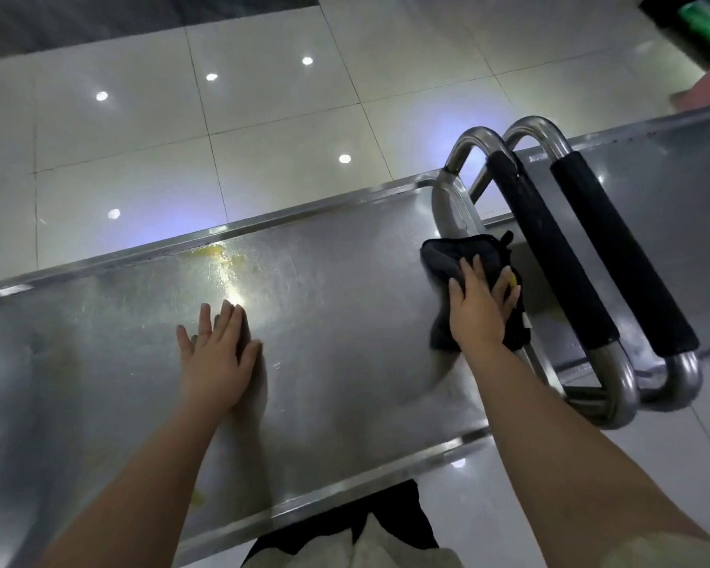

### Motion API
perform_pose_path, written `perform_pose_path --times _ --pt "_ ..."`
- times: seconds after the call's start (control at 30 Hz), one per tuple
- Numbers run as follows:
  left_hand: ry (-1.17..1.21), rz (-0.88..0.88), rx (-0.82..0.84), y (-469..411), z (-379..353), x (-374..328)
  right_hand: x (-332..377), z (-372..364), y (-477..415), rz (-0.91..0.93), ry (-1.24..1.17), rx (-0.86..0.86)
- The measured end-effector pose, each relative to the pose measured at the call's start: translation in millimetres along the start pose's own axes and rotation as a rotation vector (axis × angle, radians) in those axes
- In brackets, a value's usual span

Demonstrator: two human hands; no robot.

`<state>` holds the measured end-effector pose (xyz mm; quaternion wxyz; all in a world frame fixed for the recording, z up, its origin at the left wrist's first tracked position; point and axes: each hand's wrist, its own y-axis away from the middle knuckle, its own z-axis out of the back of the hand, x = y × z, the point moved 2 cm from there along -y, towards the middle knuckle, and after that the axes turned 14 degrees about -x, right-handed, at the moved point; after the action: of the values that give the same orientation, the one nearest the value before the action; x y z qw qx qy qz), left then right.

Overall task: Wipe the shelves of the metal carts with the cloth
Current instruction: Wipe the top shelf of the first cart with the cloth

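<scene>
Cloth (464,256) under flat right hand (478,309); left hand (218,354) spread flat on shelf (345,321).

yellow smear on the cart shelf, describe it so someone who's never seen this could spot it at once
Start at the flat stainless-steel cart shelf filling the middle of the view. Follow its far raised rim to the stretch beyond the flat left hand. The yellow smear lies there, the only coloured patch against that rim.

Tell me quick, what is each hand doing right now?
Left hand: open, flat on the metal shelf, holding nothing.
Right hand: open, pressing the black cloth onto the shelf.
</scene>
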<state>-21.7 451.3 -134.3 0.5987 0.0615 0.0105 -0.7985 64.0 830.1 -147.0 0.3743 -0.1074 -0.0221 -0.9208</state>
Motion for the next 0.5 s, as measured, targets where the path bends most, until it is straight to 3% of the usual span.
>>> perform_pose_path --times 0.13,0.33,0.5 --pt "-0.023 0.008 0.029 -8 0 6 60 -12 -3 0.132 0.027 0.071" --pt "0.006 0.001 0.025 -14 6 7 188 -38 88 0.628 0.043 0.257" --pt "0.041 0.056 0.025 -13 9 6 195 -40 140 0.935 0.011 0.311"
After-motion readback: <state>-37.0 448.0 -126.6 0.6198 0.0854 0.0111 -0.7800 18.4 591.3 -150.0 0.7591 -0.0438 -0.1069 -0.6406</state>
